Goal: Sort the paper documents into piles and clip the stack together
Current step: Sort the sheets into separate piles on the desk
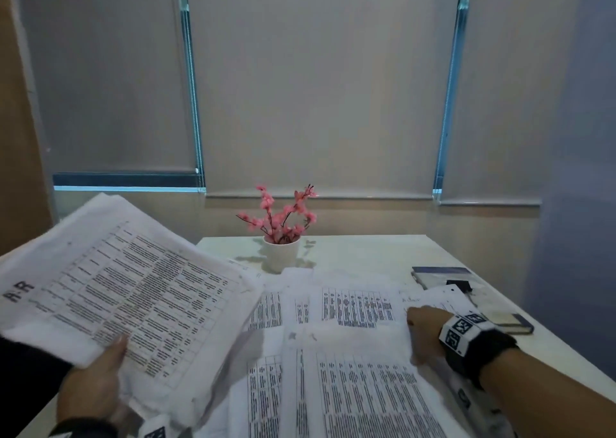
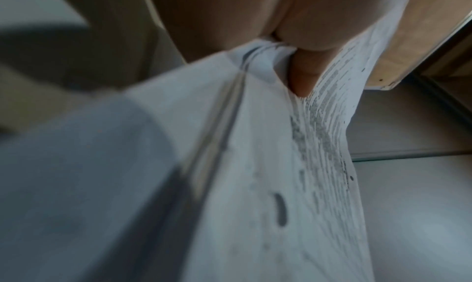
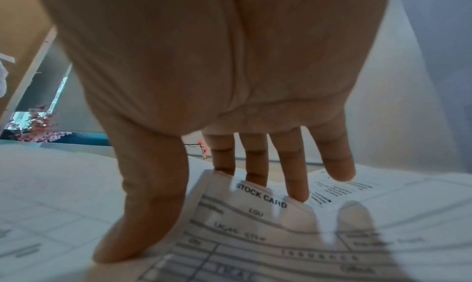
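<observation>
Pale tabletop under drawn roller blinds, potted pink blossom sprig standing beyond both hands.

Sorting step in hand, judging by layout; clipping not yet begun.

Left hand: gripping a thick held stack of printed tables by its near edge, thumb on top, fingers curled beneath; stack raised off the surface and tilted. Left wrist view confirming fingers wedged between sheets.

Right hand: reaching forward, palm down, fingers extended and nearly straight, tips touching a sheet headed "STOCK CARD" and curling its far edge up. Thumb lying alongside, pressing paper. Not yet pinching anything.

Loose sheets lying overlapped between and below both hands. Black binder clip resting just beyond the right hand, on a notebook; second notebook beside the wrist.

Next move likely calling for: closing thumb and fingertips on the stock card, separating a single sheet only, carrying it across to the left-hand stack. Risk: dragging neighbouring sheets along.
</observation>
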Motion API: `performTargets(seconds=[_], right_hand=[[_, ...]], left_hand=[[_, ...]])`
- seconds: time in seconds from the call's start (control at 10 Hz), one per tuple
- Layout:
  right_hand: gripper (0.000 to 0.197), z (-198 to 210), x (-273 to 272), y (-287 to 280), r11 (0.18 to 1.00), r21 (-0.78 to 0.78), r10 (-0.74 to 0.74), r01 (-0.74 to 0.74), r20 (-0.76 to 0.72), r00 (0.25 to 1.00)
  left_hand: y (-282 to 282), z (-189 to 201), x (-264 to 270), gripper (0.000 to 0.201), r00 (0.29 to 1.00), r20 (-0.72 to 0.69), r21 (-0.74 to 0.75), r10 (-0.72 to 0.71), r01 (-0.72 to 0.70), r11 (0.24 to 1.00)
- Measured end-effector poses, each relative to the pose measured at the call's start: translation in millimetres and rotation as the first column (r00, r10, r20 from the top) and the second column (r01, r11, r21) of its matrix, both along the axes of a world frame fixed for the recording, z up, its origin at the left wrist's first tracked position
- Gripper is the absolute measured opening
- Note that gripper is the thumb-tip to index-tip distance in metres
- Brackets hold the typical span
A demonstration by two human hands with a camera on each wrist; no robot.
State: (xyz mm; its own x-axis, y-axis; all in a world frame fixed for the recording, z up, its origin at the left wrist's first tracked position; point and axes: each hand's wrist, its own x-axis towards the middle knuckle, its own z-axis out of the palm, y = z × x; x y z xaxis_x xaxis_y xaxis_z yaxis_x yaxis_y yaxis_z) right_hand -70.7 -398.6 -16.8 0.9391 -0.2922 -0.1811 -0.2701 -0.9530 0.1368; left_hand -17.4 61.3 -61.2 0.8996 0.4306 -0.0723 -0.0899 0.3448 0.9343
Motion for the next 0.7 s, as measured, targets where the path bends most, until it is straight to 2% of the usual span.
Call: performTargets(seconds=[0.1, 0.2, 0.3, 0.4, 0.5, 0.6, 0.7], right_hand=[[0.071, 1, -2, 6, 0.999, -0.031, -0.025, 0.025, 0.009, 1.0], [0.057, 8, -3, 18, 1.0, -0.015, 0.018, -0.017, 0.09, 0.996], [0.048, 14, 3, 47, 0.987, 0.066, 0.133, -0.145, 0.16, 0.978], [0.046, 12, 9, 85, 0.96, 0.153, 0.228, -0.234, 0.057, 0.972], [0.044, 4, 18, 103, 0.969, 0.106, 0.229, -0.225, -0.03, 0.973], [0.064, 3, 20, 105, 0.974, 0.054, 0.218, -0.22, 0.046, 0.975], [0.053, 7, 19, 102, 0.967, 0.074, 0.234, -0.245, 0.133, 0.963]], left_hand=[[5, -5, 5, 0.047, 1.0, 0.015, -0.016, -0.025, 0.025, 1.0], [5, -4, 1, 0.047, 0.999, 0.026, -0.062, -0.046, 0.048, 0.997], [5, -7, 0, 0.05, 0.999, 0.045, -0.084, -0.019, 0.023, 0.996], [5, -4, -6, 0.052, 0.998, 0.04, -0.1, 0.058, -0.054, 0.994], [23, -28, 17, 0.055, 0.999, -0.009, -0.056, 0.043, -0.043, 0.998], [25, -23, 15, 0.048, 0.998, -0.043, -0.052, 0.035, -0.038, 0.998], [20, -12, 6, 0.033, 0.996, -0.082, -0.01, 0.04, -0.041, 0.999]])
